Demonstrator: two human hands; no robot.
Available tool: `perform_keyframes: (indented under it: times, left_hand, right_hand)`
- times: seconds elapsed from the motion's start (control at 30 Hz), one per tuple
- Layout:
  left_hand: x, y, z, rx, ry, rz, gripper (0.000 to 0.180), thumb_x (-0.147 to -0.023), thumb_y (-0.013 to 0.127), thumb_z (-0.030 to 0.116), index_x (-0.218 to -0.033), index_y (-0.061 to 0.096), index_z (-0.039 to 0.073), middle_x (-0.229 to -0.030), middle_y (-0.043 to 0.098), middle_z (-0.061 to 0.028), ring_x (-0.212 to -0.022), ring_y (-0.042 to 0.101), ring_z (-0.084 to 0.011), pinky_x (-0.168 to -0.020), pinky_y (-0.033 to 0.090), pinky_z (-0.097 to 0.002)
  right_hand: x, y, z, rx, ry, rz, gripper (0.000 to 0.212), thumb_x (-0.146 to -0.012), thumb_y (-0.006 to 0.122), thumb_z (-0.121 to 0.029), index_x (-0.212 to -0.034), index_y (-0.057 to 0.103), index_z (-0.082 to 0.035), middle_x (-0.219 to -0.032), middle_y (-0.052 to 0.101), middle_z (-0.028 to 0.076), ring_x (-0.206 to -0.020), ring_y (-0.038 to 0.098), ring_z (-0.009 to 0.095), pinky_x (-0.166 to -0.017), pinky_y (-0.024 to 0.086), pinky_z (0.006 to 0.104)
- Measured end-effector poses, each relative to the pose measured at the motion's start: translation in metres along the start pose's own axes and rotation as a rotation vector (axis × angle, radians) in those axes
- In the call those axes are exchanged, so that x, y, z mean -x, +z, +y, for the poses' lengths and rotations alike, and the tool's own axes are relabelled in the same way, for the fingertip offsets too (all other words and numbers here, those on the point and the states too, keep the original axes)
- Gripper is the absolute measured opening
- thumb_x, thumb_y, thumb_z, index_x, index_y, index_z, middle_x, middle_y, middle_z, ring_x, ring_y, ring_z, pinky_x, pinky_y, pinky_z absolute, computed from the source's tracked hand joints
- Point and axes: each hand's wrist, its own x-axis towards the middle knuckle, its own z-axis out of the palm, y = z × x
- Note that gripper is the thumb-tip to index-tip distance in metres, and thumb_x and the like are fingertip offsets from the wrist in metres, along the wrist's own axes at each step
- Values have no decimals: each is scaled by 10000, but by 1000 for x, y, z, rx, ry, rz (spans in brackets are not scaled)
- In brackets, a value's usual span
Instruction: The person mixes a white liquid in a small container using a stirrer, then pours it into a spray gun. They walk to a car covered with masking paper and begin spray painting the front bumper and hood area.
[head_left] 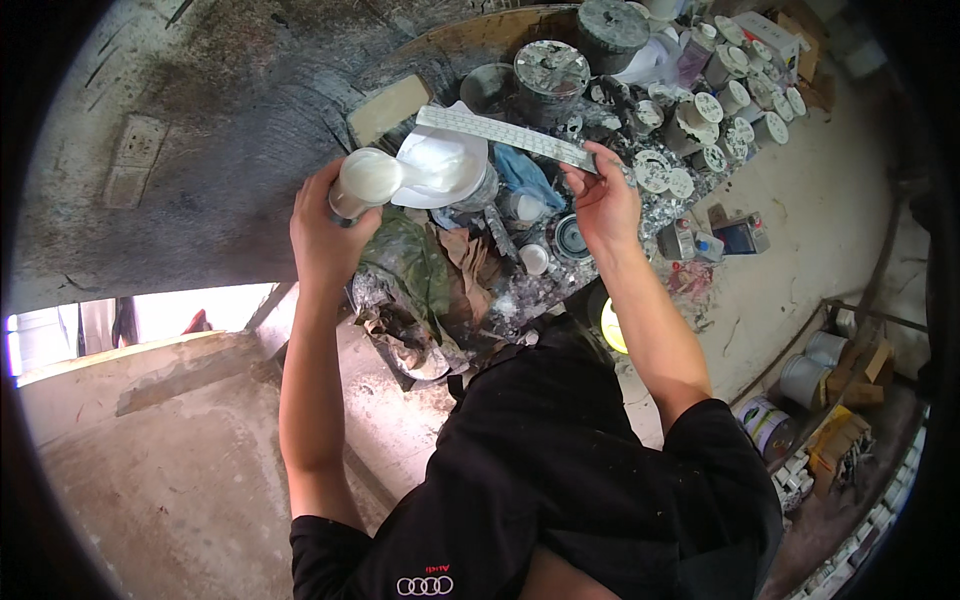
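My left hand (pixel 325 225) is wrapped round a cup of white liquid (pixel 370 178), tilted to the right. White liquid runs from its lip into a white paper cone (pixel 468 175), resting on a container at the bench edge. My right hand (pixel 610 210) pinches the right end of a long white ruler-like stick (pixel 510 135) with printed markings. The stick's far end reaches over the paper cone's upper edge. Just right of the cone lies a crumpled blue cloth or plastic (pixel 525 178). A dark green cloth (pixel 410 255) hangs below the cup.
Paint-crusted tubs (pixel 552 68) stand at the back of the bench. Several lidded white cups (pixel 735 95) crowd its right side. Metal tins and bottles (pixel 690 240) sit on the floor at right. Paint buckets (pixel 805 380) and cardboard boxes stand farther right.
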Motion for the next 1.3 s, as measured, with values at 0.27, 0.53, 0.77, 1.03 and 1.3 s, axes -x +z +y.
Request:
perform_keyframes:
  times: [0.27, 0.53, 0.77, 1.03, 1.3]
  left_hand:
    - [-8, -6, 20, -245, 124, -76, 587, -716, 796, 65, -1288, 673, 107, -1223, 683, -99, -1178, 628, -332, -1020, 514, -445]
    - [-18, -7, 42, -392, 225, -116, 609, -698, 778, 21, -1288, 675, 133, -1278, 657, -72, -1204, 580, -333, -1040, 485, -460]
    - [-28, -7, 69, -617, 458, -172, 623, -693, 779, -19, -1285, 675, 144, -1295, 651, -66, -1228, 580, -312, -1074, 463, -462]
    - [-34, -4, 91, -823, 647, -195, 632, -703, 790, 6, -1304, 672, 166, -1292, 655, -59, -1241, 582, -313, -1106, 447, -465]
    - [-27, -5, 63, -534, 232, -108, 567, -757, 812, 61, -1302, 672, 132, -1242, 701, -84, -1178, 651, -300, -1046, 495, -422]
  right_hand:
    - [-29, 0, -34, -89, -47, -45, 276, -1054, 538, -153, -1281, 618, -19, -1154, 709, 134, -988, 738, 261, -759, 589, 298]
    - [-85, 20, -49, -55, -151, 13, 320, -1104, 528, -232, -1289, 600, 19, -1162, 688, 171, -1072, 737, 314, -795, 624, 309]
    - [-99, 30, -40, -27, -147, 49, 330, -1118, 510, -246, -1315, 606, 1, -1179, 679, 154, -1095, 720, 295, -855, 608, 335]
    - [-94, 22, -36, -32, 26, -1, 400, -1037, 664, -365, -1253, 646, -29, -1111, 689, 104, -1038, 678, 235, -891, 558, 331]
    - [-25, -71, -44, -211, 258, -185, 387, -1055, 611, -402, -1199, 661, -46, -957, 669, 50, -889, 619, 164, -764, 502, 281]
